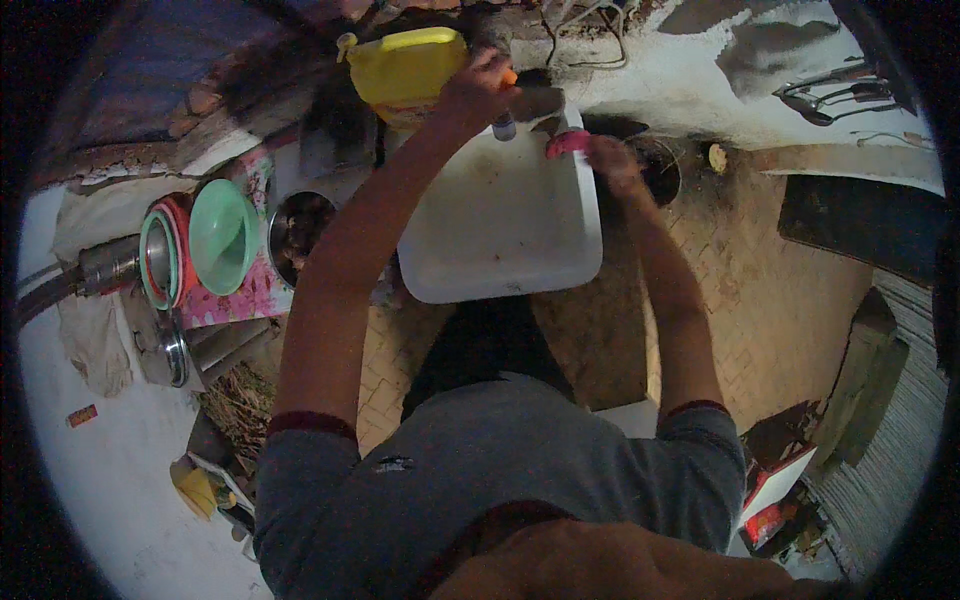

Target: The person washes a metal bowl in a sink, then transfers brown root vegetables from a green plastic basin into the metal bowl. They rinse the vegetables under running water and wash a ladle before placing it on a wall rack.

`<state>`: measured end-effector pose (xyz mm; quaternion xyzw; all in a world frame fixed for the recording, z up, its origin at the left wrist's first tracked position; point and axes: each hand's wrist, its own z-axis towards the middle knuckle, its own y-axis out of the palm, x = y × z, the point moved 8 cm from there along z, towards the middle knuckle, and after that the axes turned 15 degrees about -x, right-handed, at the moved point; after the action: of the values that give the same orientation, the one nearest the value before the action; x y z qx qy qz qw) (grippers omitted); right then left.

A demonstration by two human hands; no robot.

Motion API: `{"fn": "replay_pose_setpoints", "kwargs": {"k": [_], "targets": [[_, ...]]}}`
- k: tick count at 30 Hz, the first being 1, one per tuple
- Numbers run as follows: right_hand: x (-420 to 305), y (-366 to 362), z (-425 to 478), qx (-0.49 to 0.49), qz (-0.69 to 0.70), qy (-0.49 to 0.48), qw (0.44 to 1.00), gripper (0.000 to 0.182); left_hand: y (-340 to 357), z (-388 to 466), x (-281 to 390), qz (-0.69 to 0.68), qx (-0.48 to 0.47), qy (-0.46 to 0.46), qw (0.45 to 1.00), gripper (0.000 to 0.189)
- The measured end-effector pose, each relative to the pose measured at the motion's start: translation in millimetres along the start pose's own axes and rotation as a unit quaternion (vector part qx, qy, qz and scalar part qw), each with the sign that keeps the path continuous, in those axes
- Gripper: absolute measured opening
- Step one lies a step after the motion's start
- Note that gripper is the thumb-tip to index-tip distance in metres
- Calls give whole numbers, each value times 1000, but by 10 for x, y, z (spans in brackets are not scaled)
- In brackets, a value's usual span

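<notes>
A white sink (499, 217) with a pale, slightly stained bowl lies in front of me. At its far edge, my left hand (484, 79) is curled close to a small orange piece (510, 77); just below shows a short grey cylindrical end (504, 129), perhaps a tap's spout. Blur hides whether the fingers grip anything. My right hand (616, 165) holds a pink scrubbing pad or cloth (568, 142) against the sink's upper right rim.
Behind my left hand stands a yellow plastic container (409, 67). To the left are a green basin (223, 236), stacked bowls (161, 259) and a dark round pan (301, 232). Ladles (832, 97) hang at the upper right. A dark slab (855, 225) is at the right.
</notes>
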<state>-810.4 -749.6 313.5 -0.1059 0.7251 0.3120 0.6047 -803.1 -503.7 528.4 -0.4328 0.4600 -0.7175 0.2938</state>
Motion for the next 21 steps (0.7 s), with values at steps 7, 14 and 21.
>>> {"fn": "replay_pose_setpoints", "kwargs": {"k": [7,14,21], "targets": [[1521,1004,993,3,363,59,930,25,550,320,146,204,-109,61,971,10],[1006,1312,1063,207,548,49,809,25,469,344,192,245,-163,37,955,8],[1463,1173,1255,134,625,99,763,30,161,276,181,47,-84,28,995,12]]}}
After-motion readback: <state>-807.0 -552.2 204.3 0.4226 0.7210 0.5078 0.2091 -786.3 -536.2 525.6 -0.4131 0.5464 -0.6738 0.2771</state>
